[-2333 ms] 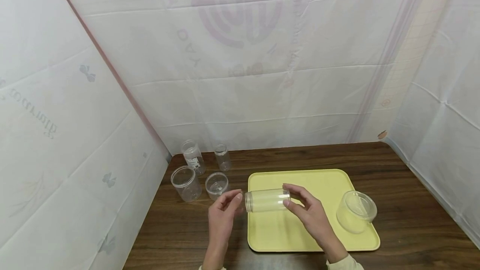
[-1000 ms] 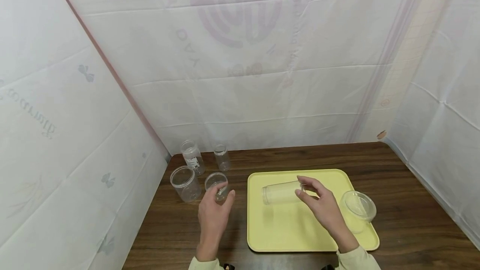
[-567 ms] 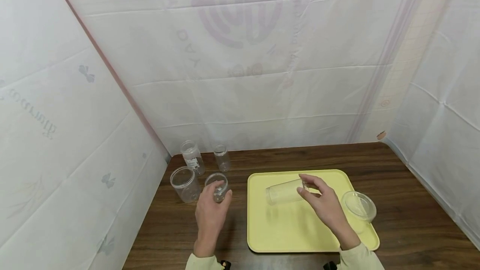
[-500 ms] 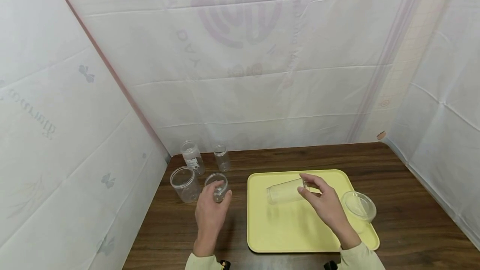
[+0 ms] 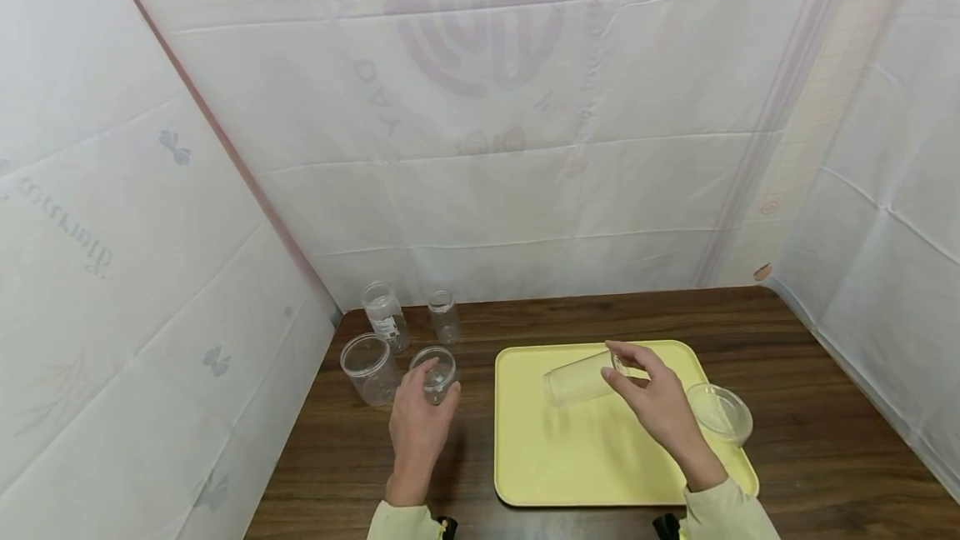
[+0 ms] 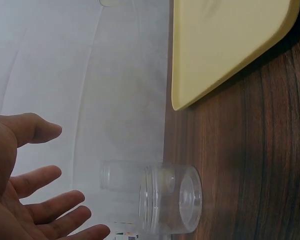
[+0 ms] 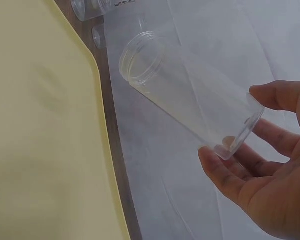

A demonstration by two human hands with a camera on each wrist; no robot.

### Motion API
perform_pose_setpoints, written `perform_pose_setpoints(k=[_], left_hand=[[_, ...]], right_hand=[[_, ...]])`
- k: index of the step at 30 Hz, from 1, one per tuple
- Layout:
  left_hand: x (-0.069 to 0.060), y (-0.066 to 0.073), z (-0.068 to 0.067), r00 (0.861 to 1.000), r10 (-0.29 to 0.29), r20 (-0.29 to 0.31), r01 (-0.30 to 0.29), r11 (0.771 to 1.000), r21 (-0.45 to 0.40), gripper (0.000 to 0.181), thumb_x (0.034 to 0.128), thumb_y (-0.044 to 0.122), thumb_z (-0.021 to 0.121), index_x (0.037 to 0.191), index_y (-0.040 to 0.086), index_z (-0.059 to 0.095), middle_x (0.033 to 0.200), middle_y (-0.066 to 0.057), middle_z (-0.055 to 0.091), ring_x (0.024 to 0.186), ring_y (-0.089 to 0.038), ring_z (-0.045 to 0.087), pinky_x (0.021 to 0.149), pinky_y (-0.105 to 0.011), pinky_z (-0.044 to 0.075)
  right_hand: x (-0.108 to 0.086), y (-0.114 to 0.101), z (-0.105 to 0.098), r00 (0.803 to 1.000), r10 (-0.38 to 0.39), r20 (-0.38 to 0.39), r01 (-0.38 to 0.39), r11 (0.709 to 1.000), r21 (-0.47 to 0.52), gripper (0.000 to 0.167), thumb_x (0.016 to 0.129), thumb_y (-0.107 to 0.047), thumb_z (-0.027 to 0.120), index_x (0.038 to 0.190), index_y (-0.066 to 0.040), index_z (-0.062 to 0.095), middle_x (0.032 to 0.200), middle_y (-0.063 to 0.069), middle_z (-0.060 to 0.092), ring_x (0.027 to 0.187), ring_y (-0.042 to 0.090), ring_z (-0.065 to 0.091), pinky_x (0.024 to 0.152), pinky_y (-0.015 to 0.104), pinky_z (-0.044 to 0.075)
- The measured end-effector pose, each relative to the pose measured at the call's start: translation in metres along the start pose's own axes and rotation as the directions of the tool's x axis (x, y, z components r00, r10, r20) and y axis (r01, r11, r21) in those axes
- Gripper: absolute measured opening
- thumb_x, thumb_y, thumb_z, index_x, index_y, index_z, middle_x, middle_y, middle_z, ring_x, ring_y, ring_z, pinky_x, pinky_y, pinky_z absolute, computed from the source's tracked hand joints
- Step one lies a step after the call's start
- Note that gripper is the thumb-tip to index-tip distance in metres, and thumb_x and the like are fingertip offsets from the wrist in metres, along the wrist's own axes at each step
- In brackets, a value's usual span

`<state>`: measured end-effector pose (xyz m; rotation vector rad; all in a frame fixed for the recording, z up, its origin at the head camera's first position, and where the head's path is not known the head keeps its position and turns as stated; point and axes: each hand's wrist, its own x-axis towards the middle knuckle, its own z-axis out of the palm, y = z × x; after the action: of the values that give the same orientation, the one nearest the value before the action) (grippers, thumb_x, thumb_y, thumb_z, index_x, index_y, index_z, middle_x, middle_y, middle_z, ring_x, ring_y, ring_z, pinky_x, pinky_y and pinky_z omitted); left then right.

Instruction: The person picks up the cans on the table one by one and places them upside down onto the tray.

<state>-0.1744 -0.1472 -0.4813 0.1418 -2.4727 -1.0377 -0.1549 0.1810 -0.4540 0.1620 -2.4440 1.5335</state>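
My right hand [image 5: 663,411] grips a tall clear plastic jar [image 5: 579,379] by its base, thumb and fingers around the bottom end. Over the yellow tray [image 5: 570,461] the jar hangs tilted, its neck pointing left and slightly down. In the right wrist view, the jar [image 7: 190,95] looks see-through and has a threaded, lidless mouth. My left hand [image 5: 420,427] hovers by a short clear jar [image 5: 435,363], fingers loosely bent and holding nothing. The left wrist view has a gap between that hand [image 6: 20,185] and the short jar [image 6: 172,200].
A wide clear jar [image 5: 722,413] stands on the tray's right side, partly behind my right wrist. At the left of the wooden table [image 5: 810,440] stand a large jar [image 5: 372,369], a tall labelled jar [image 5: 386,315] and a slim jar [image 5: 444,317]. White sheeting [image 5: 480,190] surrounds the table.
My left hand has moved away from the tall jar's neck, leftward to the short jar. My right hand has carried the tall jar rightward and tipped its neck lower.
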Motion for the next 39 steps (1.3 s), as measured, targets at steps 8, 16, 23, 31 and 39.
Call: perform_pose_setpoints(k=[8,16,23,31,39], left_hand=[[0.005,-0.005,0.003,1.000,-0.002,-0.007,0.002,1.000,0.025,0.049,0.0854,0.020,0.084,0.132,0.009,0.071,0.132,-0.019,0.068,0.115,-0.042,0.064,0.086,-0.063,0.053],[0.009,-0.011,0.007,0.999,0.036,-0.017,-0.035,0.998,0.057,0.051,0.0832,0.018,0.086,0.131,0.006,0.071,0.130,-0.021,0.068,0.113,-0.044,0.064,0.084,-0.064,0.054],[0.011,-0.013,0.008,1.000,0.030,-0.004,-0.030,0.997,0.076,0.052,0.0829,0.018,0.085,0.131,0.006,0.070,0.133,-0.021,0.065,0.114,-0.044,0.062,0.083,-0.064,0.053],[0.013,-0.016,0.009,0.999,0.030,-0.016,-0.029,0.997,0.076,0.053,0.0819,0.016,0.084,0.132,0.005,0.070,0.138,-0.021,0.063,0.119,-0.045,0.059,0.083,-0.065,0.053],[0.018,-0.021,0.012,0.999,0.033,-0.007,-0.032,0.996,0.083,0.055,0.0825,0.015,0.085,0.133,0.003,0.068,0.142,-0.027,0.058,0.124,-0.049,0.056,0.086,-0.067,0.052]], right_hand=[[0.003,0.000,-0.005,0.999,-0.038,-0.020,0.038,0.999,-0.036,0.043,0.104,-0.021,0.072,0.143,-0.005,0.065,0.140,0.018,0.061,0.128,0.038,0.058,0.094,0.040,0.058],[0.006,0.004,-0.009,0.995,-0.095,-0.040,0.092,0.993,-0.079,0.041,0.104,-0.014,0.072,0.142,-0.003,0.064,0.139,0.020,0.061,0.125,0.038,0.058,0.091,0.041,0.059],[0.008,0.006,-0.013,0.993,-0.101,-0.055,0.095,0.990,-0.101,0.040,0.103,-0.015,0.073,0.141,-0.004,0.065,0.135,0.019,0.061,0.122,0.037,0.059,0.085,0.031,0.058],[0.010,0.007,-0.015,0.988,-0.135,-0.070,0.124,0.982,-0.142,0.039,0.102,-0.011,0.073,0.139,-0.001,0.066,0.133,0.019,0.063,0.117,0.037,0.061,0.085,0.037,0.059],[0.015,0.008,-0.019,0.975,-0.196,-0.101,0.175,0.967,-0.185,0.037,0.100,-0.006,0.074,0.135,0.002,0.067,0.131,0.023,0.063,0.114,0.042,0.064,0.086,0.057,0.057]])
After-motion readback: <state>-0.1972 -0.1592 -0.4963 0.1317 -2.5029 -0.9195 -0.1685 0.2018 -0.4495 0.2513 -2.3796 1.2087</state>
